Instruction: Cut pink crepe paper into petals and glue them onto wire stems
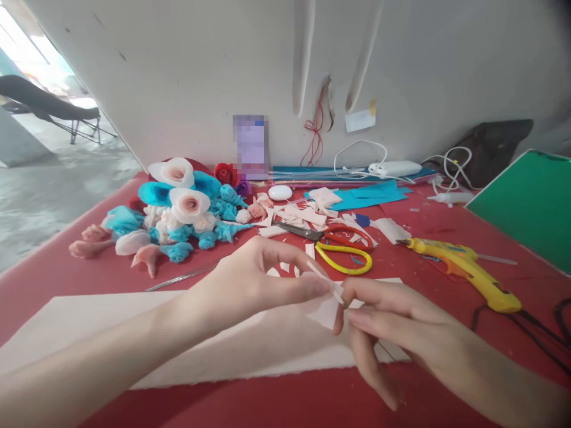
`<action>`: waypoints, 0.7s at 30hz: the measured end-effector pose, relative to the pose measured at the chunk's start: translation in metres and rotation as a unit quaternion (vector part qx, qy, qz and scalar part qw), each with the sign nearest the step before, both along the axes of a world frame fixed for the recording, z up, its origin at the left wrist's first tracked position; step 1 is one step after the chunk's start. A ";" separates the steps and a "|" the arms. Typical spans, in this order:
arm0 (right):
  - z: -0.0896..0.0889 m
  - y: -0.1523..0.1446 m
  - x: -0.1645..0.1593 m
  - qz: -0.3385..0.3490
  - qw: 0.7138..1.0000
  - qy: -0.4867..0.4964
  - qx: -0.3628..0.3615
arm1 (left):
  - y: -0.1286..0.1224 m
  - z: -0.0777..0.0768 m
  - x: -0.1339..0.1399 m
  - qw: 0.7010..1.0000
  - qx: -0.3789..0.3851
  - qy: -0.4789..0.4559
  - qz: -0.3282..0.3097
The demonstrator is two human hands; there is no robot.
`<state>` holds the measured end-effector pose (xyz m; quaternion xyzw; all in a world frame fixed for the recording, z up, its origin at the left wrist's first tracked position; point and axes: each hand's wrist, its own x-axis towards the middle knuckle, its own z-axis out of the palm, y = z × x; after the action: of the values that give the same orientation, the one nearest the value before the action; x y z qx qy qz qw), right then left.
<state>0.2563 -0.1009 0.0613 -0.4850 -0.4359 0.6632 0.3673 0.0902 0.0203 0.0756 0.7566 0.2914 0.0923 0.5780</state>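
Note:
A small pale piece of crepe paper (327, 312) hangs between my hands above the large pale sheet (232, 356). My left hand (263, 276) is closed on it, thumb against fingers. On the other side my right hand (397, 318) pinches its edge at the thumb and index finger; the lower fingers are loosely bent. Just beyond lie scissors (345, 258) with one red and one yellow handle loop. Pale paper scraps (307, 215) are scattered around the blades.
Paper flowers (190, 205) in white, blue and pink are heaped at the left. A yellow glue gun (468, 270) lies at the right, near a green board (526, 208). Behind are blue paper (366, 196), a white power strip (395, 169) and a propped phone (251, 145).

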 end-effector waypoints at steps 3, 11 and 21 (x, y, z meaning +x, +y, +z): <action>-0.001 0.002 0.004 0.010 1.000 0.023 -0.008 | 0.000 0.003 -0.001 1.000 0.020 0.007 0.001; 0.003 0.010 0.010 0.066 0.993 0.083 -0.049 | 0.003 0.003 -0.002 0.998 0.040 -0.038 -0.034; 0.002 0.016 0.019 0.113 0.989 0.074 -0.054 | -0.003 0.002 -0.001 0.995 0.095 -0.016 0.008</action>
<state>0.2757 -0.0851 0.0636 -0.4009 -0.4233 0.7572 0.2947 0.0896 0.0170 0.0778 0.8042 0.2778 0.1362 0.5075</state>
